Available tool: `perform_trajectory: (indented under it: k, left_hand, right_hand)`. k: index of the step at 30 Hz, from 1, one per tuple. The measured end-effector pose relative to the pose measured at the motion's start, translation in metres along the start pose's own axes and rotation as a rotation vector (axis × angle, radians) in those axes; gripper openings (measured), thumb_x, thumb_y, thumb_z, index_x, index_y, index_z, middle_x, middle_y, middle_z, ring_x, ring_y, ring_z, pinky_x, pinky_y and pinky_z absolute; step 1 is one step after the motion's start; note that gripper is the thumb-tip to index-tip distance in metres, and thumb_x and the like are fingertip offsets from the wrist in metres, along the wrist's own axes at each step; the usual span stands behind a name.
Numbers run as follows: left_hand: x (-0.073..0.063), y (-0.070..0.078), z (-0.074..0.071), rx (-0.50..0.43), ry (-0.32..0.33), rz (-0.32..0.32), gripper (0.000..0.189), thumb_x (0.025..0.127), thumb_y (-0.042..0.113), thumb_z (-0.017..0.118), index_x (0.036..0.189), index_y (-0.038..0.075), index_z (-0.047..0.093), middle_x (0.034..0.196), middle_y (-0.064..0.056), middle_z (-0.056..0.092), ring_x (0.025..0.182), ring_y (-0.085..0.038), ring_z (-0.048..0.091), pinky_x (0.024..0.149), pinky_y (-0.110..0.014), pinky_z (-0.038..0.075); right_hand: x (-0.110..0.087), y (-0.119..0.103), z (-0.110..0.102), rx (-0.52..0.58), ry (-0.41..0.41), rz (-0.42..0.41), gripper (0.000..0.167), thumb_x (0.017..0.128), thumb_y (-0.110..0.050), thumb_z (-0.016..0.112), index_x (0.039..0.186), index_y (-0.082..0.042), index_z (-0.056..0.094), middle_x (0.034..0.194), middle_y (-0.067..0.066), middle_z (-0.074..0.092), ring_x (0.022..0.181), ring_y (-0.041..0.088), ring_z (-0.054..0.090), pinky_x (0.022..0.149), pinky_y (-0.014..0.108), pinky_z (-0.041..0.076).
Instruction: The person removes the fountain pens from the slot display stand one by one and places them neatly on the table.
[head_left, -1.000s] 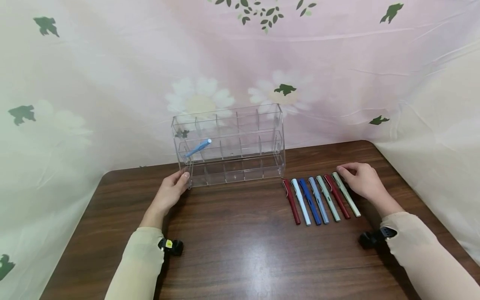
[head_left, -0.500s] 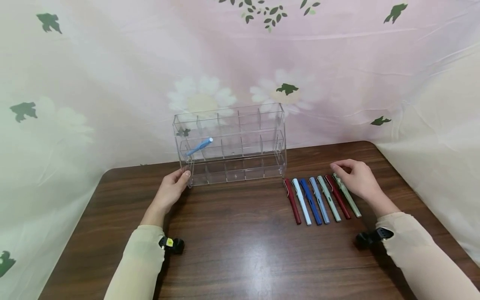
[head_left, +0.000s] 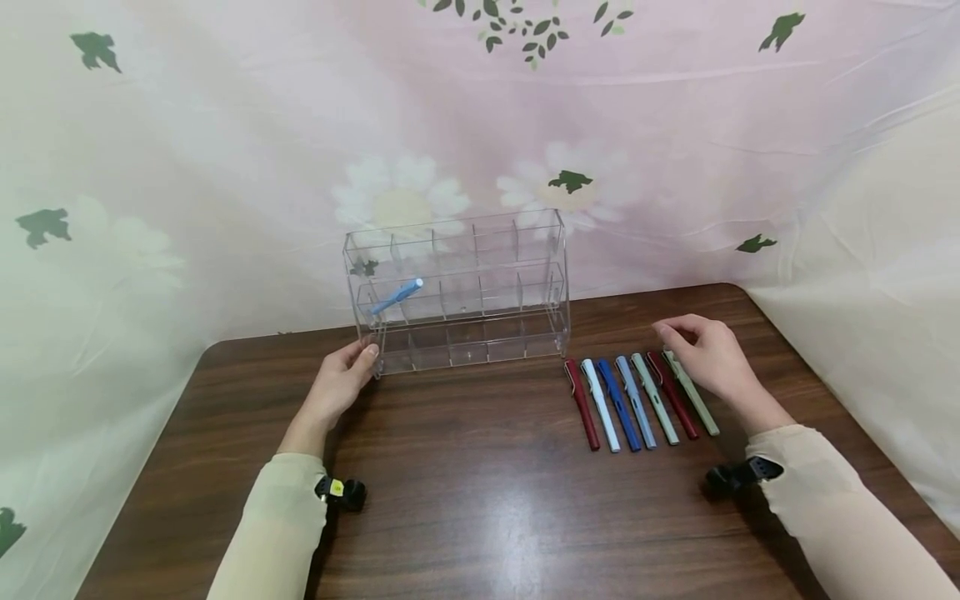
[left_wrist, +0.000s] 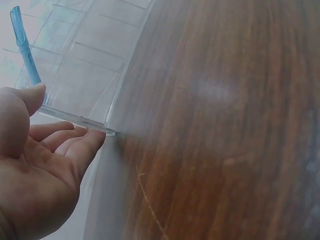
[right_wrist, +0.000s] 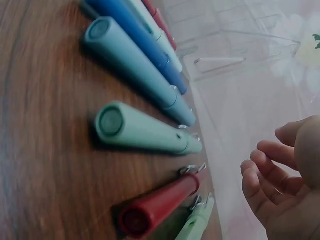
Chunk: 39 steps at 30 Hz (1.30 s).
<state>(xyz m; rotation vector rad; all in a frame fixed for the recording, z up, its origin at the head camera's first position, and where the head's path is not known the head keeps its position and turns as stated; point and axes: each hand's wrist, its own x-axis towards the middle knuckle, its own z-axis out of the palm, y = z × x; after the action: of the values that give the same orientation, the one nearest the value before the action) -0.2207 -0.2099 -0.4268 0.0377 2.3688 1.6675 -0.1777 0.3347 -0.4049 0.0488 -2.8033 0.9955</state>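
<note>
My left hand [head_left: 339, 385] grips the left end of a clear acrylic pen rack [head_left: 468, 353], thumb on one side of the panel and fingers on the other. A light blue pen [head_left: 397, 296] leans in the rack's left part. To the right of the rack, several capped pens lie side by side: a red pen [head_left: 582, 405], a pale blue pen [head_left: 602, 408], a dark blue pen [head_left: 620, 407], a grey-blue pen [head_left: 636, 402], a green pen [head_left: 656, 400], another red pen [head_left: 673, 397] and a light green pen [head_left: 693, 395]. Above the rightmost caps hovers my right hand [head_left: 711, 354], loosely curled and holding nothing.
Everything stands on a dark brown wooden table [head_left: 465, 500]. The rack is close to the table's back edge, before a hanging floral cloth [head_left: 285, 167]. Dividers split the rack's tiers into compartments.
My right hand has shifted a little to the left, from beside the light green pen to over the cap ends. The left hand keeps its hold on the rack.
</note>
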Motion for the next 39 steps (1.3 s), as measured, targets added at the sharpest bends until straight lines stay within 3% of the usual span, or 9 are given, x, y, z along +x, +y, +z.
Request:
perform_trajectory:
  k: [6,11,16,23,39]
  left_hand:
    - [0.0,-0.002,0.0,0.012,0.001,-0.001,0.068,0.118,0.036,0.043,0.169,-0.005,0.024,0.175,-0.027,0.029,0.159,-0.042,0.038,0.128,-0.047,0.039]
    - [0.001,-0.004,0.0,0.017,0.006,0.0,0.068,0.118,0.037,0.043,0.169,-0.005,0.025,0.174,-0.027,0.031,0.159,-0.042,0.039,0.127,-0.046,0.04]
    - [0.001,-0.005,0.0,0.013,0.009,-0.003,0.067,0.118,0.036,0.043,0.169,-0.005,0.025,0.174,-0.027,0.031,0.158,-0.041,0.04,0.127,-0.046,0.04]
    - [0.001,-0.004,0.0,0.014,0.013,-0.013,0.067,0.118,0.035,0.044,0.169,-0.005,0.025,0.174,-0.027,0.03,0.157,-0.041,0.041,0.127,-0.045,0.04]
    - [0.001,-0.004,-0.001,0.016,-0.005,0.009,0.068,0.119,0.036,0.043,0.17,-0.004,0.022,0.175,-0.026,0.027,0.159,-0.041,0.039,0.128,-0.045,0.039]
  right_hand:
    - [-0.001,-0.014,0.002,0.081,0.039,-0.029,0.041,0.113,-0.033,0.059,0.131,0.001,0.074,0.109,0.027,0.08,0.083,0.013,0.075,0.06,0.021,0.053]
    - [-0.001,-0.03,0.005,0.183,0.025,-0.034,0.039,0.113,-0.031,0.06,0.132,0.001,0.073,0.115,0.028,0.079,0.086,-0.005,0.072,0.067,0.011,0.057]
    - [0.001,-0.046,0.008,0.224,0.054,-0.112,0.032,0.113,-0.021,0.061,0.129,0.003,0.074,0.118,0.029,0.078,0.086,-0.019,0.065,0.073,0.005,0.057]
    - [0.006,-0.068,0.014,0.274,0.07,-0.197,0.025,0.111,-0.012,0.063,0.125,0.003,0.076,0.118,0.027,0.079,0.09,-0.015,0.068,0.078,0.004,0.057]
    - [0.023,-0.103,0.034,0.416,0.083,-0.244,0.023,0.109,-0.01,0.066,0.122,0.005,0.077,0.109,0.027,0.079,0.087,-0.003,0.074,0.078,0.01,0.061]
